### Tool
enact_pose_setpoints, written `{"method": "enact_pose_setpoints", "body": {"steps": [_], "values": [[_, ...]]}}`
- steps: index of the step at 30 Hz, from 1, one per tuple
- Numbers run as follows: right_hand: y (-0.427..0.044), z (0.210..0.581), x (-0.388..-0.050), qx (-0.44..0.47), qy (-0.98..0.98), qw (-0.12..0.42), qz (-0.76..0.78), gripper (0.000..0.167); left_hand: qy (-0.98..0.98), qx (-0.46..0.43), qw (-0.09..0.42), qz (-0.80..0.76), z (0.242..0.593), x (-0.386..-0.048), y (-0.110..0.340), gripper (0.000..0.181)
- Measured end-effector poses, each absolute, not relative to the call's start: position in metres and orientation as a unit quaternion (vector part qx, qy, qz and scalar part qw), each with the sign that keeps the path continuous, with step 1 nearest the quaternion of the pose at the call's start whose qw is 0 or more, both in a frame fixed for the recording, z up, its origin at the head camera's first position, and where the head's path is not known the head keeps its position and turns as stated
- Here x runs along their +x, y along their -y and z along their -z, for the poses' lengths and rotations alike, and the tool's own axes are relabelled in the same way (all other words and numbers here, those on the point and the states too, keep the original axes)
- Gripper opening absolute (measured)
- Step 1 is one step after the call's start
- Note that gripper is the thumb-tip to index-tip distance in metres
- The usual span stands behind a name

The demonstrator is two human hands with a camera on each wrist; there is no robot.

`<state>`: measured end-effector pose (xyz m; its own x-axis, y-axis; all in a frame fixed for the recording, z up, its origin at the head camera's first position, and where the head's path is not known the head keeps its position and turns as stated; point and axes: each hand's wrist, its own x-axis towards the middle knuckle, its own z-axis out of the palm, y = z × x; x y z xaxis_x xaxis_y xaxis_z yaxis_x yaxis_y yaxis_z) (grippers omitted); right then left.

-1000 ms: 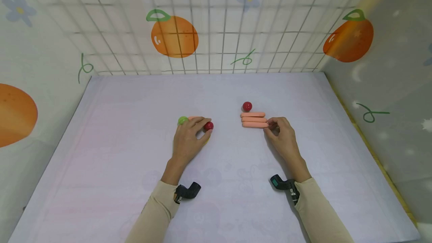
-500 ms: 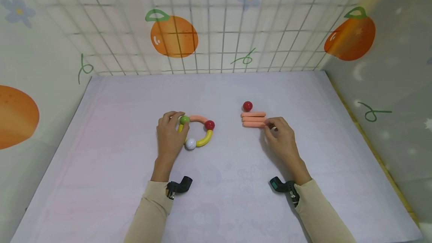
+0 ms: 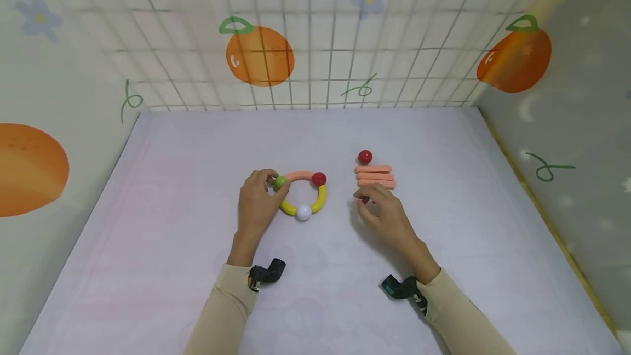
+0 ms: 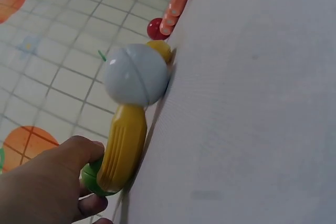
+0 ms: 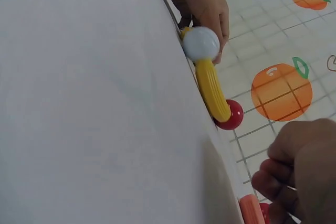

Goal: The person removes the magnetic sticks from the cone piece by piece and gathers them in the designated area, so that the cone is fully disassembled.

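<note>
Green ball [image 3: 280, 182], left-centre of the head view, sits in the left hand [image 3: 258, 199]: grip clamped on it, thumb on one side, fingers on the other. It's part of a ring [image 3: 321, 201] lying on the desk [image 3: 148, 234], just left of frame centre. Clockwise from green: pink curved piece [image 3: 298, 175] along the top, red ball [image 3: 319, 179] at upper right, yellow curved piece at lower right, white ball [image 3: 303, 212] at the bottom, second yellow curved piece [image 3: 288, 208] running up to green (partly behind the thumb). Left wrist view shows that last run close up: white ball above centre, green at lower left.

Right hand [image 3: 386, 213] is right of centre, between the ring and the frame's right side. Grip loosely curled, unloaded; fingertips look just apart. Its knuckles overlap the lower edge of three pink sticks [image 3: 374, 176], can't tell if they touch. Sticks lie side by side, pointing left-right. Loose red ball [image 3: 365, 156] just above the top one, at its left end.

Both wrists carry black cameras [image 3: 268, 273], beige sleeves [image 3: 222, 311] below. Upper frame: gridded backdrop [image 3: 320, 32] with printed oranges [image 3: 260, 56].
</note>
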<state>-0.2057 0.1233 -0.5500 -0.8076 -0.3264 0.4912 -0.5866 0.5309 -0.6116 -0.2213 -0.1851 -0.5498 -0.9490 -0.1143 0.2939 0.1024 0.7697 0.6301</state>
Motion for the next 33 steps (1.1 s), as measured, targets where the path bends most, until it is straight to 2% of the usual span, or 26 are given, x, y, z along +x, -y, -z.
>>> {"method": "enact_pose_setpoints", "body": {"steps": [8, 12, 18, 27, 33], "values": [[-0.121, 0.554, -0.2, 0.252, 0.871, 0.121, -0.405, 0.014, 0.933, -0.058, 0.135, 0.328, 0.547, -0.222, 0.183, 0.029], [-0.12, 0.555, -0.199, 0.257, 0.867, 0.109, -0.412, 0.014, 0.93, -0.056, 0.15, 0.331, 0.545, -0.224, 0.184, 0.025], [-0.117, 0.552, -0.203, 0.259, 0.865, 0.115, -0.414, 0.014, 0.937, -0.045, 0.162, 0.305, 0.542, -0.226, 0.184, 0.033], [-0.091, 0.541, -0.21, 0.314, 0.873, 0.136, -0.349, 0.02, 0.923, -0.114, 0.121, 0.346, 0.551, -0.224, 0.191, 0.028], [-0.067, 0.53, -0.209, 0.323, 0.903, 0.128, -0.251, 0.027, 0.907, -0.114, 0.104, 0.393, 0.556, -0.224, 0.193, 0.029]]}}
